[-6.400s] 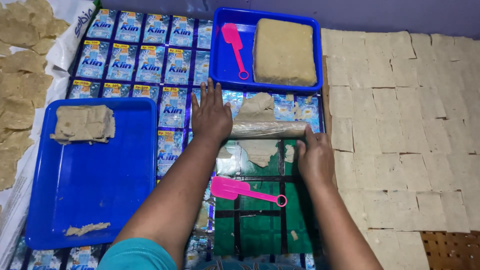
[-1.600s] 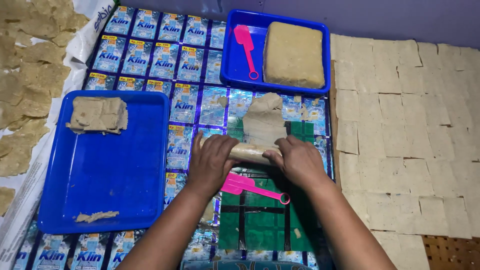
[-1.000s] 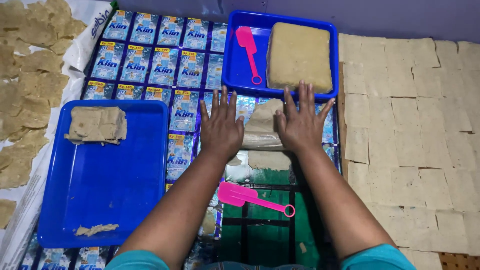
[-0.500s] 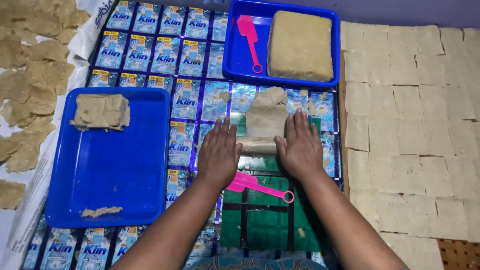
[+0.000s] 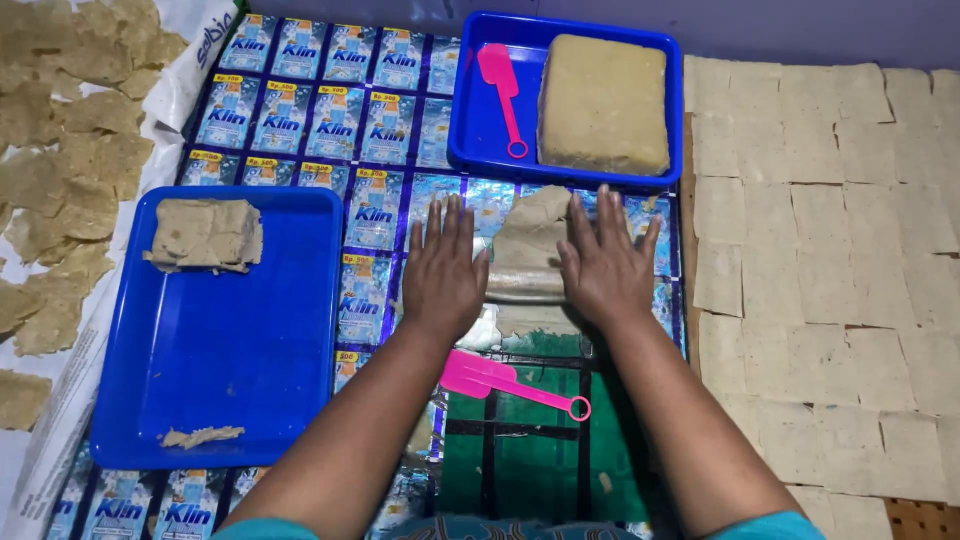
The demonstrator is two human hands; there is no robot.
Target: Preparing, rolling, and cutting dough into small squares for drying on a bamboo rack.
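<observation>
Right of the hands, cut dough squares [image 5: 830, 250] crowd the mat; a big blue tray [image 5: 230, 400] lies left. Mid-mat, the thin dough sheet [image 5: 530, 260] could tear under uneven pressure. Left hand [image 5: 442, 272] and right hand [image 5: 603, 265] press the roller [image 5: 525, 286], fingers spread flat. The pink spatula [image 5: 510, 383] lies near.

trays [image 5: 300, 330] blue | scrapers [image 5: 505, 378] pink | dough block [image 5: 603, 103] tan | mat [image 5: 380, 120] blue packet print
</observation>
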